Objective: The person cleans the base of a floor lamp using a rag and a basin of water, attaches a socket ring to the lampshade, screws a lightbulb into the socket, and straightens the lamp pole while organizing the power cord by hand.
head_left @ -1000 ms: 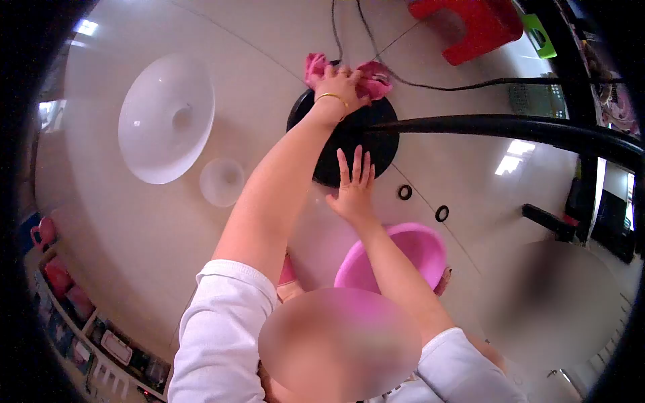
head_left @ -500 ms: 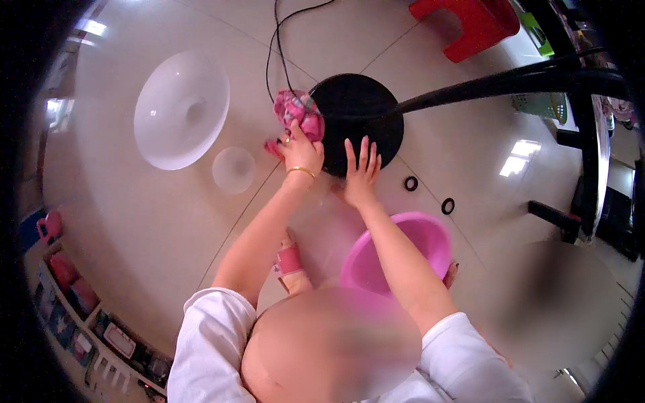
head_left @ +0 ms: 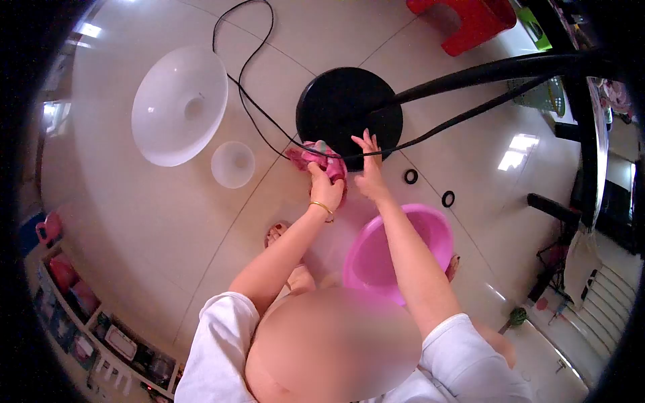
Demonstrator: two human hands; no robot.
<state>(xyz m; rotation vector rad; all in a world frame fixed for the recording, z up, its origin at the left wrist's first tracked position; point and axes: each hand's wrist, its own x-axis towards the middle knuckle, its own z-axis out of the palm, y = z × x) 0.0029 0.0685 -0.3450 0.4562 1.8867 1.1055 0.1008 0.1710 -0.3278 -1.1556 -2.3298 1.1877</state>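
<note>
My left hand (head_left: 326, 190) is closed on a crumpled pink patterned cloth (head_left: 334, 167) at the near left edge of a round black base (head_left: 329, 101). A black cord (head_left: 431, 140) runs past the cloth and across my right hand (head_left: 371, 176). Whether the cloth is wrapped around the cord, I cannot tell. The right fingers are stretched out near the base's front edge, beside the cord; nothing shows gripped in them. From the base a black pole (head_left: 463, 82) extends to the right.
A pink basin (head_left: 440, 232) stands under my right forearm. Two black rings (head_left: 410, 176) lie on the tiles. To the left are a large white bowl-shaped shade (head_left: 164, 121) and a small one (head_left: 232, 164). A red stool (head_left: 480, 30) is at the back right.
My left hand and the cloth have moved nearer and right, off the base's left side. The right hand has lifted slightly from the base. The cord now stretches across to the right.
</note>
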